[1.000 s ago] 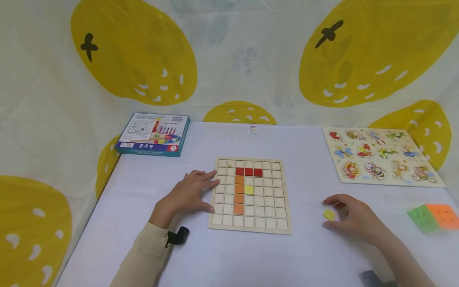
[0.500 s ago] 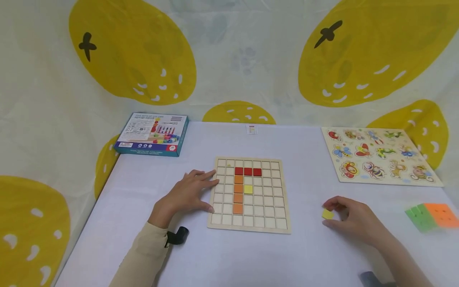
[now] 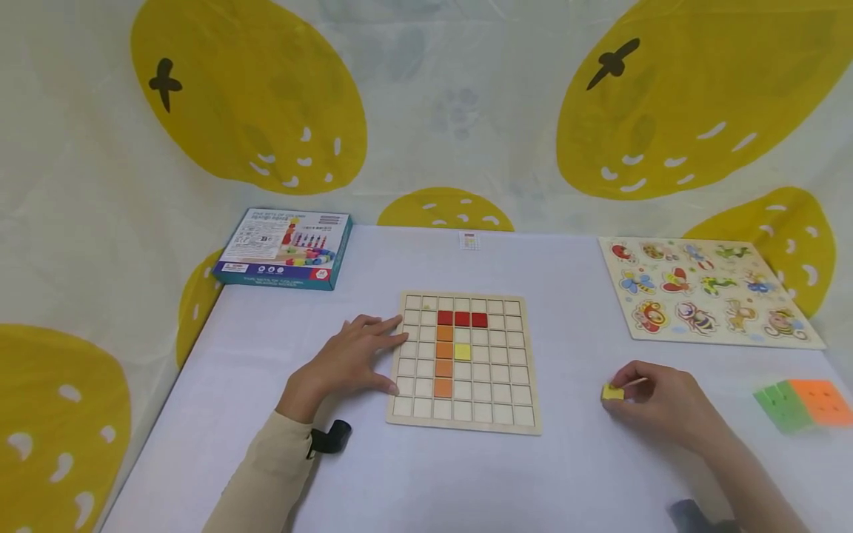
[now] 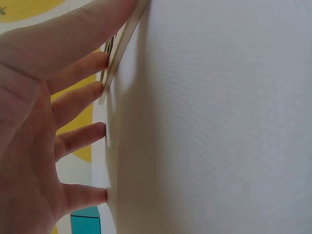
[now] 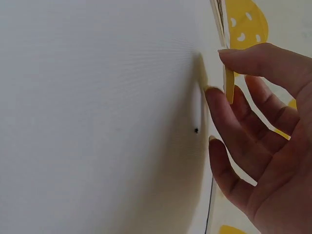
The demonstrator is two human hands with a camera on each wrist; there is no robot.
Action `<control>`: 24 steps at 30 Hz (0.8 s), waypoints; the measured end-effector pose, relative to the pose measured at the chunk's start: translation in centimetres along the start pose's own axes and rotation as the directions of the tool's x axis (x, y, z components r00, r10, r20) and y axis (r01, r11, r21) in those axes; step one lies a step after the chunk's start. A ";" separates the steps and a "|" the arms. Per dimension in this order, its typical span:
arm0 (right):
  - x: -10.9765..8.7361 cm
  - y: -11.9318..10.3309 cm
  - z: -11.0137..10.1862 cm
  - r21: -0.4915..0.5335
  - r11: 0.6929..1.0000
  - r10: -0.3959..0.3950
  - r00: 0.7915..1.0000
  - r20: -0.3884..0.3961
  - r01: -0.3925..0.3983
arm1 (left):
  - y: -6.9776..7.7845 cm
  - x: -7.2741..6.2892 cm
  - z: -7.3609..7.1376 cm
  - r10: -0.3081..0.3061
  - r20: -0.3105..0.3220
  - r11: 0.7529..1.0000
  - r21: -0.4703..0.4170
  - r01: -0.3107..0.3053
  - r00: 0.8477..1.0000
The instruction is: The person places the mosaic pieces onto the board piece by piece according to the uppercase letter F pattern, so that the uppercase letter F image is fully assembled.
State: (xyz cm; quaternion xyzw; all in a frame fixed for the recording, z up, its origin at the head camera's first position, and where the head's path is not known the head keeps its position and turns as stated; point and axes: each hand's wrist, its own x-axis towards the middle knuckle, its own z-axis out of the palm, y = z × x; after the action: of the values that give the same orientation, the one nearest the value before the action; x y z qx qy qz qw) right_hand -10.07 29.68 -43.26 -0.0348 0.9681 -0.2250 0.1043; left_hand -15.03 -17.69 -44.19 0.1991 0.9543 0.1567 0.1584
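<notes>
My right hand (image 3: pixel 666 403) pinches a small yellow square tile (image 3: pixel 613 392) close over the white table, right of the grid board. In the right wrist view, the tile (image 5: pixel 229 85) shows edge-on between thumb and fingers. My left hand (image 3: pixel 349 359) spreads beside the wooden grid board (image 3: pixel 466 426), its fingertips and thumb at the left edge. In the left wrist view, the fingers (image 4: pixel 78 105) reach toward the board's rim. Three red tiles (image 3: pixel 462 319) form a row on the board. Several orange tiles (image 3: pixel 443 350) run down below the leftmost red one, with one yellow tile (image 3: pixel 463 352) beside them.
At the back left is a boxed bead toy (image 3: pixel 283 248). A small printed card (image 3: pixel 469 240) lies at the back middle. On the right are an insect puzzle board (image 3: pixel 720 329) and a green and orange cube (image 3: pixel 803 405). A patterned cloth (image 3: pixel 460 59) hangs behind the table.
My right thumb and fingers have closed in on the yellow tile, which has turned and now stands tilted in the pinch. The left hand and the board stay in place.
</notes>
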 end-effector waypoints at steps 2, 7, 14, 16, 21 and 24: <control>0.1 -0.2 -0.3 0.016 1.000 0.009 1.000 0.005 -0.009 | 0.0 0.0 0.0 -0.002 0.003 1.000 0.001 0.002 1.000; 0.5 -1.0 -0.5 0.066 0.998 -0.021 1.000 0.018 0.020 | 0.1 0.0 0.0 -0.002 0.004 1.000 -0.002 0.002 1.000; 1.4 -2.4 0.2 0.139 0.977 -0.150 0.984 -0.091 0.162 | 0.1 0.0 0.0 0.006 -0.002 1.000 0.002 -0.006 1.000; 1.7 -2.9 0.4 0.157 0.971 -0.166 0.980 -0.108 0.182 | 0.0 0.0 0.1 0.004 0.001 1.000 0.008 -0.004 1.000; 2.5 -4.1 0.7 0.184 0.955 -0.209 0.969 -0.128 0.231 | 0.1 0.0 0.0 -0.006 0.006 1.000 0.008 0.006 1.000; 3.1 -5.1 0.9 0.190 0.949 -0.230 0.966 -0.121 0.250 | 0.1 0.0 0.0 -0.009 0.006 1.000 0.004 0.009 1.000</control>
State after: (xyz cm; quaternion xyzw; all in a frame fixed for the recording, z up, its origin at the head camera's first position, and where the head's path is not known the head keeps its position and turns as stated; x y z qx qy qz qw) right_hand -12.83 24.35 -42.39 -0.1306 0.9324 -0.3355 0.0321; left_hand -15.03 -17.56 -44.13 0.1954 0.9551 0.1533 0.1617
